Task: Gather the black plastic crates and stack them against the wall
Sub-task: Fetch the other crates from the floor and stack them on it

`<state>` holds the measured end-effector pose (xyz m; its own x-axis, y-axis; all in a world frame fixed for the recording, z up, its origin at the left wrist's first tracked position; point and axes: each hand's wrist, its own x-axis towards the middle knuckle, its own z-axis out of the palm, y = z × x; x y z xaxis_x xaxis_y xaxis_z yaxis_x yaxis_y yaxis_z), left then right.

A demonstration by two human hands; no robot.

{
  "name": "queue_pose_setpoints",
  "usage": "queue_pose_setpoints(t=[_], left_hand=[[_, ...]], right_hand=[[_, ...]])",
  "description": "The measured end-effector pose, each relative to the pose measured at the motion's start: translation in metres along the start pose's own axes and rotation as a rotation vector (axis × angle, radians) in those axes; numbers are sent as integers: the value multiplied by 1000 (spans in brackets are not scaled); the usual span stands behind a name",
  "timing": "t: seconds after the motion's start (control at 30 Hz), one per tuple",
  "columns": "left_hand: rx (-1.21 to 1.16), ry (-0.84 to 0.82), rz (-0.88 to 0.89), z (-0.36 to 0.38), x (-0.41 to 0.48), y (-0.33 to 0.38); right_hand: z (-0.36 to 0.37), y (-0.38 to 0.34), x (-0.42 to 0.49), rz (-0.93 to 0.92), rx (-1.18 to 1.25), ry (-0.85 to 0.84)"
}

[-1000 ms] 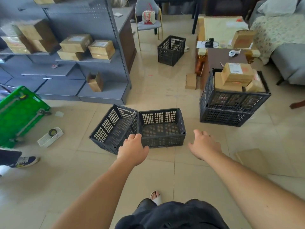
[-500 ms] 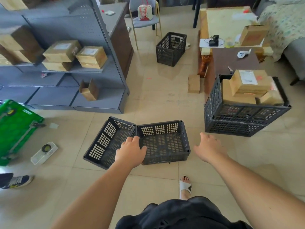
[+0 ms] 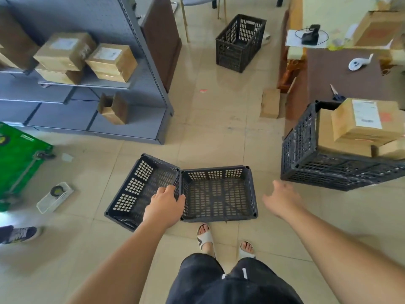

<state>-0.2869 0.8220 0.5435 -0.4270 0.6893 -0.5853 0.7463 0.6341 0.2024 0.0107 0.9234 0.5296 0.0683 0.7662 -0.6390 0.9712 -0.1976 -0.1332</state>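
I'm reaching for the near crate (image 3: 219, 194): left hand (image 3: 164, 208) curling onto its left rim, right hand (image 3: 282, 198) hovering, fingers spread. Next: gripping both rims, lifting.

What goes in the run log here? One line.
left hand: over two floor crates | right hand: open, empty | stacking: not started
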Motion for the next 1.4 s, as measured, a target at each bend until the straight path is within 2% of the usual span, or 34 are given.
queue_pose_setpoints(t=[0.33,0.63,1.17,1.4], left_hand=[[23,-137,30,7,137,1],[1,-291,-129,123,231,-37],[-119,-226,-314,303,391,-89],[-241,-81,-482,355,438,-120]], right_hand=[[19,-52,97,165,117,-42],[114,-57,232,221,193,-111],[294,16,404,330,108,-111],[352,19,461,366,150,-43]])
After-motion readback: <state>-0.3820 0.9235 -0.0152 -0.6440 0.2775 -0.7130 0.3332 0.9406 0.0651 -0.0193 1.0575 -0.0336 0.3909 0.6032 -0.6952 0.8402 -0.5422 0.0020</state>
